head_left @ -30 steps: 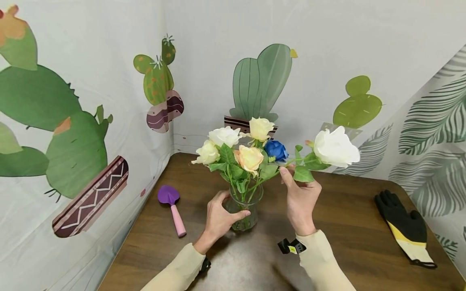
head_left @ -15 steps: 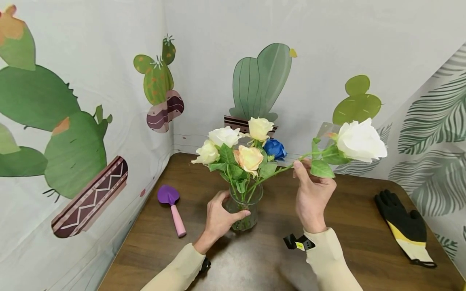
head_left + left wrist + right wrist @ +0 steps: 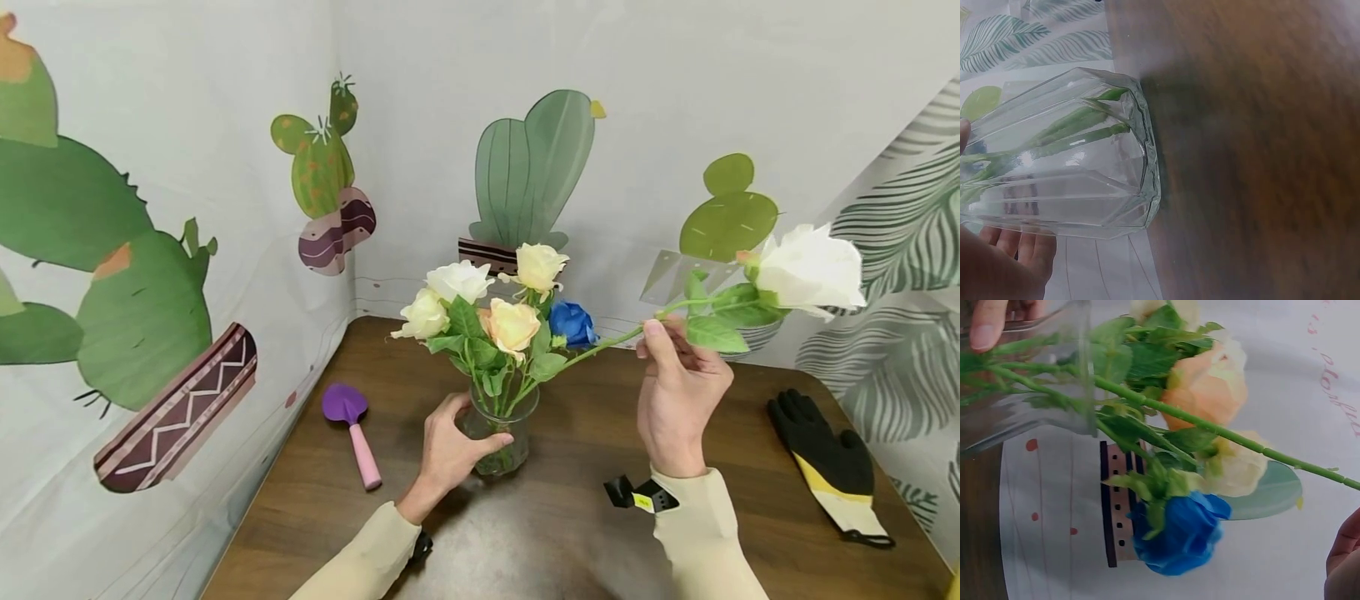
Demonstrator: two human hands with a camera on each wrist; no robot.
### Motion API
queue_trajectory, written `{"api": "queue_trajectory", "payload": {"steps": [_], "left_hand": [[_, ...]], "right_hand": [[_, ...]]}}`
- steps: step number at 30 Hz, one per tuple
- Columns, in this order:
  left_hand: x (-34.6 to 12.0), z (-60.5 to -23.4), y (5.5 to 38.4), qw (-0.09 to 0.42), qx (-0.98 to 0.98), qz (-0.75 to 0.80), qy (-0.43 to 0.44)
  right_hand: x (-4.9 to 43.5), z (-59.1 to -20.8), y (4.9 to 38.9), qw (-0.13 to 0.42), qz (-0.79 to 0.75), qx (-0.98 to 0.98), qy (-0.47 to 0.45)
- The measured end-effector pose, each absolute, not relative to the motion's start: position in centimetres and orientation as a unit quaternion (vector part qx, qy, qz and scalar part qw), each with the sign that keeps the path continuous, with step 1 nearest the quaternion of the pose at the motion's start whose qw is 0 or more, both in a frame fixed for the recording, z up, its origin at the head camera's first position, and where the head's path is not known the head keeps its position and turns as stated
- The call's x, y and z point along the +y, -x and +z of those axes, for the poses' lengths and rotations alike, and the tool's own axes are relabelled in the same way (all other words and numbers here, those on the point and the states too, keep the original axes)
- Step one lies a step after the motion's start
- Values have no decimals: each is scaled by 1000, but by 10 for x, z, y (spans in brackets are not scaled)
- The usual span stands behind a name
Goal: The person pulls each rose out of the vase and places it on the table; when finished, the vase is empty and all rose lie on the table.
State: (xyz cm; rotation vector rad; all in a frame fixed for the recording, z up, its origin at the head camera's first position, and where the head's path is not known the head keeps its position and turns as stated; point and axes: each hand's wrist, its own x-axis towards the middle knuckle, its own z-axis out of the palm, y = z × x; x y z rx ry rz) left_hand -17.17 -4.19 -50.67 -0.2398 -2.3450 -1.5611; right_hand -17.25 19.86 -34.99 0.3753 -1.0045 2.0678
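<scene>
A clear glass vase (image 3: 513, 446) stands on the table, and my left hand (image 3: 455, 446) grips its side, thumb across the front. In the left wrist view, stem ends show through the faceted glass vase (image 3: 1079, 187). White, cream and peach roses (image 3: 512, 325) and a blue rose (image 3: 573, 323) fan out from its mouth. My right hand (image 3: 681, 400) pinches the stem of a large white rose (image 3: 810, 268) that leans far to the right. In the right wrist view, that rose's green stem (image 3: 1210, 427) still runs down into the vase.
A purple trowel with a pink handle (image 3: 363, 456) lies on the table left of the vase. At the far right lies a black, yellow and white work glove (image 3: 828, 458). Behind the table (image 3: 555, 533) hangs a white cloth (image 3: 420, 125) printed with cacti and leaves.
My right hand has moved right and slightly away from the vase, drawing the large white rose outward along with it. The left hand keeps its hold on the vase.
</scene>
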Motion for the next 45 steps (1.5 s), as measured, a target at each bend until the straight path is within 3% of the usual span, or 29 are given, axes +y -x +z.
{"api": "queue_trajectory", "payload": {"steps": [17, 29, 38, 45], "left_hand": [[-42, -507, 172, 167, -816, -547, 85], [-43, -505, 170, 160, -816, -549, 84], [-43, -507, 171, 153, -815, -553, 81], [-42, -506, 172, 155, -815, -552, 80]], "right_hand": [[247, -334, 157, 406, 844, -334, -106], [305, -354, 155, 410, 824, -389, -39], [350, -379, 159, 370, 781, -492, 109], [379, -393, 160, 303, 736, -573, 196]]}}
